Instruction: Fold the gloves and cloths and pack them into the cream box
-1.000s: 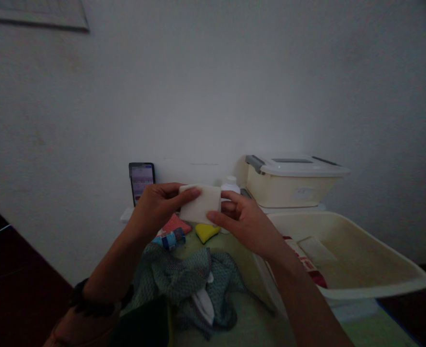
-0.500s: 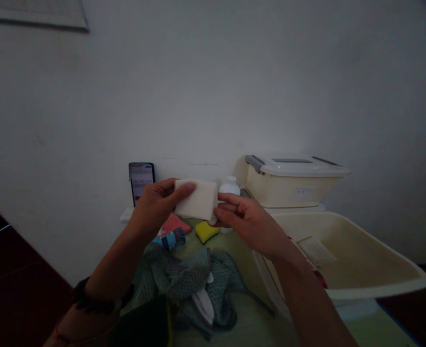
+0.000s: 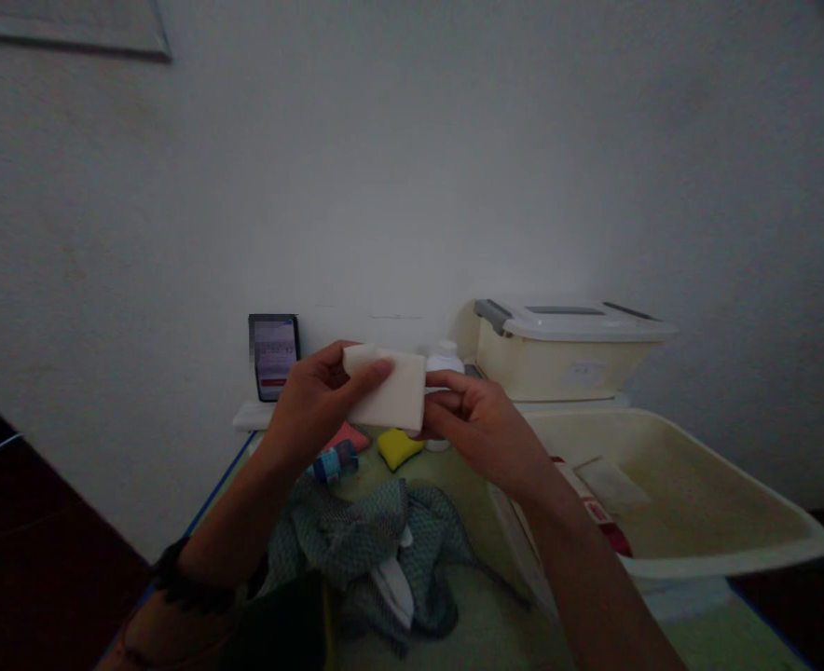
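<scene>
A white rectangular block (image 3: 389, 391), like a bar or sponge, is held up in front of me above the table. My left hand (image 3: 314, 405) grips its left side, thumb across the front face. Fingers of my right hand (image 3: 474, 424) pinch its right edge. Below the hands lies a crumpled teal cloth (image 3: 363, 540) on the green table top.
A phone (image 3: 274, 354) leans on the wall at the back. A yellow sponge (image 3: 398, 448), a red pad (image 3: 346, 435), a blue item (image 3: 332, 463) and a white bottle (image 3: 446, 359) sit behind the hands. A cream tub (image 3: 726, 550) and a lidded box (image 3: 566, 349) stand to the right.
Both hands have turned and shifted the white block slightly, raising its left corner. My right fingers moved from the lower edge to the right edge.
</scene>
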Available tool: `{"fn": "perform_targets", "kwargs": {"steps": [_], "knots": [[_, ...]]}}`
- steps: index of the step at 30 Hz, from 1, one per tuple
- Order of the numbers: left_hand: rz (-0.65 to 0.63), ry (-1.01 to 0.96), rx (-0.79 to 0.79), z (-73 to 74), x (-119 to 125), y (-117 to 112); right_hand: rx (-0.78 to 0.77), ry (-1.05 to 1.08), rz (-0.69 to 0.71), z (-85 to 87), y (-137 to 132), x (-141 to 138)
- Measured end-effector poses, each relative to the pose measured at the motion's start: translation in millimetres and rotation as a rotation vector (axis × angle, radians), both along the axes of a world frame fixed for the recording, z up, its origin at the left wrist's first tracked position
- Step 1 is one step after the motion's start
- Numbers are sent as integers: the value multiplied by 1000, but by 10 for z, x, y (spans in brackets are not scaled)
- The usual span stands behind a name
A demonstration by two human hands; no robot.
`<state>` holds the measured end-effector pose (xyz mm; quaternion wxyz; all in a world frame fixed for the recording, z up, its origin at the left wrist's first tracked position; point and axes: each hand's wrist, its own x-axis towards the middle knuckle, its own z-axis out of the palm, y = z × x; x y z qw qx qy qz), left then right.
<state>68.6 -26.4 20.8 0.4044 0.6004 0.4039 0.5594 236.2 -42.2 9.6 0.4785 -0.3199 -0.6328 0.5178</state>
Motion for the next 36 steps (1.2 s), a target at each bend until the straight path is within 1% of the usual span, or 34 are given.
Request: {"fn": "perform_targets", "kwargs": {"steps": [5, 8, 10, 12, 14, 15, 18, 20, 23, 29, 33, 34, 36], "knots": [[88, 54, 74, 19, 1, -23, 48, -38, 70, 2, -1, 29], [123, 113, 100, 12, 4, -22, 48, -83, 43, -13, 4, 20], [103, 125, 94, 3, -4, -10, 30, -98, 5, -20, 7, 13], [44, 127, 75, -2, -20, 8, 17, -101, -30, -15, 8, 11], [6, 124, 111, 1, -46, 24, 6, -96, -61, 2, 3, 13], [10, 128, 152, 7, -60, 29, 3, -94, -80, 12, -1, 14], [89, 227, 242, 32, -108, 30, 5, -94, -121, 35, -11, 17], [143, 310, 231, 50, -135, 20, 17, -93, -125, 37, -14, 18], [186, 342, 224, 69, -150, 0, 52, -71, -110, 27, -12, 18], [118, 341, 172, 82, -131, -20, 93, -46, -119, 10, 3, 22], [-32, 262, 131, 76, -143, -18, 76, -55, -156, 14, 8, 23], [-57, 246, 109, 73, -146, -18, 73, -53, -158, 16, 8, 21], [-65, 227, 62, 67, -151, -21, 69, -43, -147, 18, 8, 18]]}}
